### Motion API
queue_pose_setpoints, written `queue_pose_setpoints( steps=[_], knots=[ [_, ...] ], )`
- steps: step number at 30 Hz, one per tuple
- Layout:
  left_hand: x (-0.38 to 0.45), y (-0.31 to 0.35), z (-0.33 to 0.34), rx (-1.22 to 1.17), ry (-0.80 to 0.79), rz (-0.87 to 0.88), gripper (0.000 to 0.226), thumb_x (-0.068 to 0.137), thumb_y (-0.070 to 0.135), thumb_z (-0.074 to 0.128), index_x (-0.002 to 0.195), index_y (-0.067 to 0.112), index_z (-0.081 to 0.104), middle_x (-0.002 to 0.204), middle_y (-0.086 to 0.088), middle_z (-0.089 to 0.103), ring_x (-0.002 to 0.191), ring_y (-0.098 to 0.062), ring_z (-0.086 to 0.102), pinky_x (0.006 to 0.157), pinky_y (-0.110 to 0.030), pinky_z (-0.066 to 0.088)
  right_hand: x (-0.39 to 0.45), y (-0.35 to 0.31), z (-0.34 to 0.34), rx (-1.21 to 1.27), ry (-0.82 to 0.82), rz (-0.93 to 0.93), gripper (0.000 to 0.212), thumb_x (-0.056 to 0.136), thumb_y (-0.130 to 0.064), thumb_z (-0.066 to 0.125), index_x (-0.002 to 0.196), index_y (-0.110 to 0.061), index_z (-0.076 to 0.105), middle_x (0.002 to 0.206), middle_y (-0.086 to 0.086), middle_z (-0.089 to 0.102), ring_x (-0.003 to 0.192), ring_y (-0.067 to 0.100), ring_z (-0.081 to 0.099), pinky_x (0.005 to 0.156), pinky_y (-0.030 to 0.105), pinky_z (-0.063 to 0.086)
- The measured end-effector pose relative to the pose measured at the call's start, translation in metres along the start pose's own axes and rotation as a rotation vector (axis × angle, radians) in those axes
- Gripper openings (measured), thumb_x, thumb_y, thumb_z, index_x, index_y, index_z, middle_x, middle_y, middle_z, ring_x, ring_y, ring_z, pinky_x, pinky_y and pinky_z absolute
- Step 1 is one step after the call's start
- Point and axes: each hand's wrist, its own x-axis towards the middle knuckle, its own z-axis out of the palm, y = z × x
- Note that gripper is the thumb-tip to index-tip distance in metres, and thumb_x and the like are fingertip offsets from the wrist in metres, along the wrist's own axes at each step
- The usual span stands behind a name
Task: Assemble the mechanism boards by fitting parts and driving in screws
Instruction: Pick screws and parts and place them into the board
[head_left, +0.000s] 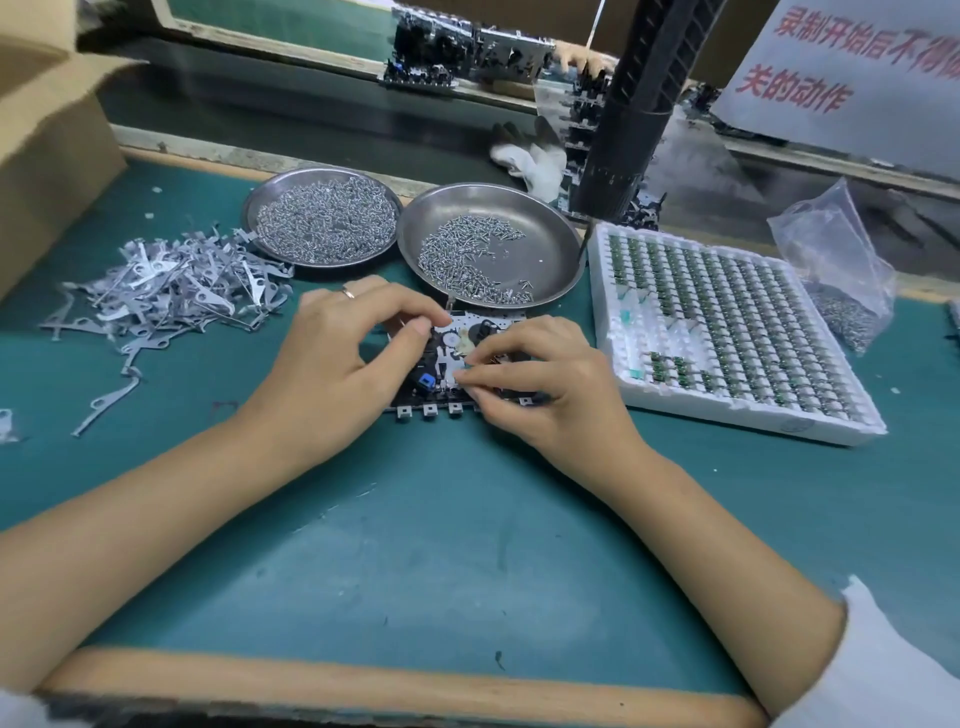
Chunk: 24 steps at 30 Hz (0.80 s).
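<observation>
Small metal mechanism board with black plastic parts and a blue block (457, 364) lies flat on the green bench mat (415, 545), centre of view, just in front of the right-hand steel dish. Left hand (332, 358), ring on one finger, rests on the board's left side, fingers curled, thumb and forefinger pinched together over the upper left part of the board; what they pinch is too small to tell. Right hand (540, 384) sits on the board's right side, fingers curled narrow, fingertips pressed together low on the board near the blue block, holding a small part I cannot make out. Behind the board two round stainless steel dishes: left dish (260, 208) heaped with small silver screws, right dish (561, 249) partly filled with screws, its near rim just beside the board. Pile of flat grey stamped metal levers (171, 291) spread on the mat to the left. White foam tray of small green components in rows (737, 332) to the right, near the right hand, some front pockets bare. Clear plastic bag of small screws (836, 275) behind the tray. Black ribbed tool body (634, 114) hangs above the far edge. White glove (535, 161) beside it. Brown cardboard box (47, 156) far left. White sign with red characters (841, 67) top right
</observation>
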Motion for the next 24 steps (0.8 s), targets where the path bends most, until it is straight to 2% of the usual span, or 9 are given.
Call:
queue_pose_setpoints(
  steps=[3, 8, 13, 17, 24],
  knots=[
    [-0.0006, -0.0011, 0.0015, 0.013, 0.012, 0.013, 0.018, 0.087, 0.018, 0.053, 0.090, 0.016, 0.071, 0.080, 0.017, 0.058, 0.079, 0.004, 0.054, 0.086, -0.023, 0.036, 0.0005, 0.0008, 0.0014, -0.019, 0.000, -0.008, 0.011, 0.076, -0.007, 0.076, 0.085, -0.013, 0.078, 0.087, 0.002, 0.071, 0.080, 0.016, 0.053, 0.079, 0.045, 0.044],
    [-0.0030, -0.0005, 0.0039, 0.024, 0.012, 0.008, 0.017, 0.086, 0.018, 0.054, 0.089, 0.018, 0.071, 0.078, 0.008, 0.061, 0.077, -0.003, 0.052, 0.087, -0.038, 0.037, 0.0011, 0.0012, 0.0019, -0.035, 0.008, -0.024, 0.011, 0.076, -0.009, 0.076, 0.085, -0.014, 0.078, 0.088, 0.000, 0.071, 0.079, 0.020, 0.057, 0.079, 0.044, 0.043],
    [-0.0033, -0.0010, 0.0039, 0.023, 0.007, 0.001, 0.017, 0.086, 0.019, 0.054, 0.090, 0.020, 0.070, 0.080, 0.006, 0.063, 0.079, -0.002, 0.053, 0.090, -0.039, 0.036, 0.0014, 0.0010, 0.0020, -0.046, 0.026, -0.038, 0.010, 0.075, -0.009, 0.077, 0.084, -0.014, 0.078, 0.088, 0.000, 0.071, 0.080, 0.023, 0.061, 0.080, 0.042, 0.042],
    [-0.0029, -0.0010, 0.0040, 0.008, 0.020, -0.008, 0.017, 0.086, 0.019, 0.054, 0.089, 0.021, 0.070, 0.081, 0.011, 0.062, 0.079, 0.000, 0.052, 0.089, -0.035, 0.035, 0.0010, 0.0010, 0.0024, -0.038, 0.028, -0.035, 0.008, 0.075, -0.010, 0.076, 0.082, -0.014, 0.078, 0.087, -0.001, 0.071, 0.080, 0.021, 0.060, 0.080, 0.042, 0.042],
    [-0.0032, -0.0002, 0.0039, -0.006, 0.004, -0.002, 0.017, 0.086, 0.018, 0.054, 0.088, 0.020, 0.071, 0.082, 0.007, 0.064, 0.079, -0.003, 0.054, 0.091, -0.043, 0.040, 0.0006, 0.0000, 0.0025, -0.028, 0.037, -0.023, 0.008, 0.074, -0.010, 0.077, 0.081, -0.014, 0.077, 0.087, -0.001, 0.071, 0.080, 0.020, 0.060, 0.080, 0.041, 0.042]
  ],
)
